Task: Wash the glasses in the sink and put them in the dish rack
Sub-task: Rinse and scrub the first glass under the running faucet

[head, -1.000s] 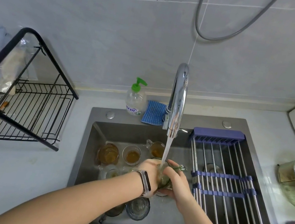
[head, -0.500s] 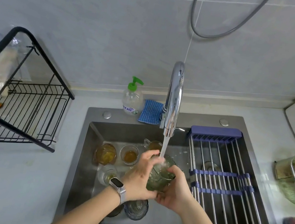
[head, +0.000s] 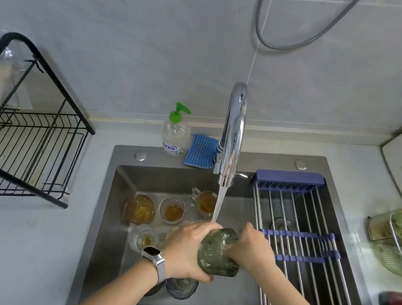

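Over the sink [head: 118, 192], under the running tap [head: 232, 141], left hand [head: 187, 251] grips a green glass [head: 217, 256] tipped sideways; right hand [head: 251, 251] has fingers curled into its mouth.

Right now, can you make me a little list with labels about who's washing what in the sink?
left hand: left hand grips the green glass
right hand: right hand holds the glass's other side
water: runs from the faucet
waiting: glasses of brown liquid in the sink
black dish rack: no glasses seen
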The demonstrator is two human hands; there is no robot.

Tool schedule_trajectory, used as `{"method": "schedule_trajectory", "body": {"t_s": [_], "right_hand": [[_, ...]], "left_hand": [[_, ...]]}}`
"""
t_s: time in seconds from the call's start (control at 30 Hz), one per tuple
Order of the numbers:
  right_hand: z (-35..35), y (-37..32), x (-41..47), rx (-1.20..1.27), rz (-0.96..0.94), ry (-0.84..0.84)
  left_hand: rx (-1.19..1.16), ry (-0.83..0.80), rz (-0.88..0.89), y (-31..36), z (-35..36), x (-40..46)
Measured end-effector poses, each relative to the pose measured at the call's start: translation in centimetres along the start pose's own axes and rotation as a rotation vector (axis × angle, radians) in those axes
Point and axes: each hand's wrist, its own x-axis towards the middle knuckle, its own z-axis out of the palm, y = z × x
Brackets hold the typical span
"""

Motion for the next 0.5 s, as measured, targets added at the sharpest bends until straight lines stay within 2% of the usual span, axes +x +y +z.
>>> {"method": "schedule_trajectory", "body": {"t_s": [0.03, 0.1, 0.2, 0.27, 0.33, 0.43, 0.5], "right_hand": [[0.4, 0.0, 0.3, 0.069, -0.119, 0.045], [0.9, -0.1, 0.5, 0.338, -0.275, 0.009], [-0.3, 0.0, -0.2, 0.632, -0.313, -0.225], [-0.9, -0.1, -0.4, 0.755, -0.250, -0.319], [-0.4, -0.5, -0.2, 0.882, -0.110, -0.273], [1.1, -2.5, -0.5, 0.978, 0.158, -0.133], [1.4, -3.6, -1.1, 1.116, 0.242, -0.184]], "left_hand": [[0.006, 0.023, 0.011, 0.5, 0.0, 0.0], [0.016, 0.034, 0.004, 0.7, 0.0, 0.4], [-0.111, 0.049, -0.045, -0.3, -0.7, 0.4], [-0.325, 0.147, -0.122, -1.0, -1.0, -0.1], [-0.647, 0.227, -0.222, -1.3, -0.9, -0.6], [-1.083, 0.248, -0.311, -0.8, 0.2, -0.5], [-1.389, 0.288, -0.372, -0.4, 0.5, -0.4]]}}
